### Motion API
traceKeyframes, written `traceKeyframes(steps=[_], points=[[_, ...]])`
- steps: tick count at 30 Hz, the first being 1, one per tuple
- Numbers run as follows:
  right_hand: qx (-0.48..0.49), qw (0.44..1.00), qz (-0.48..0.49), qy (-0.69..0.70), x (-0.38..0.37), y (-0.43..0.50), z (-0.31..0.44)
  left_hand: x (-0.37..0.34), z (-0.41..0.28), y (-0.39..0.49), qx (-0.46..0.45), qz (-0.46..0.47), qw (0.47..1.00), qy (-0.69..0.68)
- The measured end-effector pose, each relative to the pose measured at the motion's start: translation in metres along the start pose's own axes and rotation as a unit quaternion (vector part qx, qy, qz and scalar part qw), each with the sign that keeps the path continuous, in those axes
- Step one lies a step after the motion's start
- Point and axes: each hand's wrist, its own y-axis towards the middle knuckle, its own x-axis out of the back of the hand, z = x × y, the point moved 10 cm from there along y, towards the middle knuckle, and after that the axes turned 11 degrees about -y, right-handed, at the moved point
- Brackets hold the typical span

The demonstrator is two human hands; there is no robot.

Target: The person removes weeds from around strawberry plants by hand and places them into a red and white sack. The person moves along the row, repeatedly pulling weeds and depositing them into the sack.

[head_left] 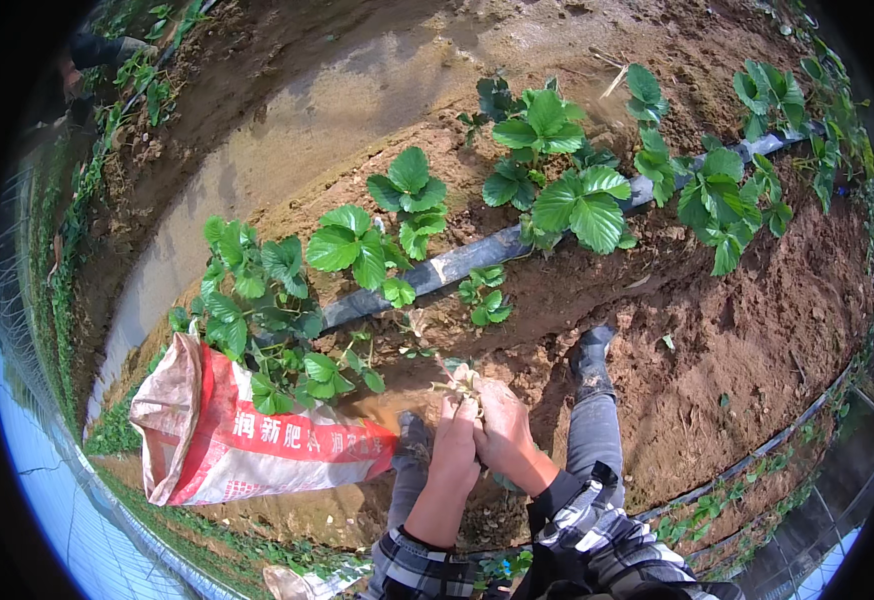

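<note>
My left hand (455, 439) and my right hand (506, 426) meet in front of my body, above the furrow. Between their fingers is a small bunch of pale, withered plant trimmings (461, 384). A thin reddish stem (446, 369) sticks out from its far side. Beyond the hands, strawberry plants (583, 206) grow along a raised soil bed. A small strawberry plant (485, 296) stands just past the bunch. My fingers partly cover the trimmings, so each hand's exact grip is hard to make out.
A red-and-white woven sack (272, 431) bearing writing lies left, against leaves. A dark irrigation hose (467, 266) runs along the bed. My boots (591, 351) stand in the muddy furrow. Behind the bed lies a wet channel (287, 135). Another person's leg (103, 51) shows top left.
</note>
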Motion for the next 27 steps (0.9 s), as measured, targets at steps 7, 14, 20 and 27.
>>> traceKeyframes(steps=[7, 14, 20, 27], points=[[-0.385, 0.85, 0.053, 0.357, -0.023, -0.02, -0.103, 0.022, -0.049, 0.067, -0.13, -0.024, 0.983, 0.127], [-0.361, 0.796, 0.072, 0.48, -0.008, -0.009, -0.101, 0.058, -0.073, 0.145, -0.172, -0.165, 0.97, 0.049], [-0.331, 0.894, 0.159, 0.257, -0.016, -0.006, -0.096, 0.031, -0.041, 0.089, -0.163, -0.081, 0.977, 0.114], [-0.394, 0.834, 0.092, 0.374, -0.049, -0.033, -0.106, -0.03, -0.013, -0.006, -0.267, 0.062, 0.882, 0.383]])
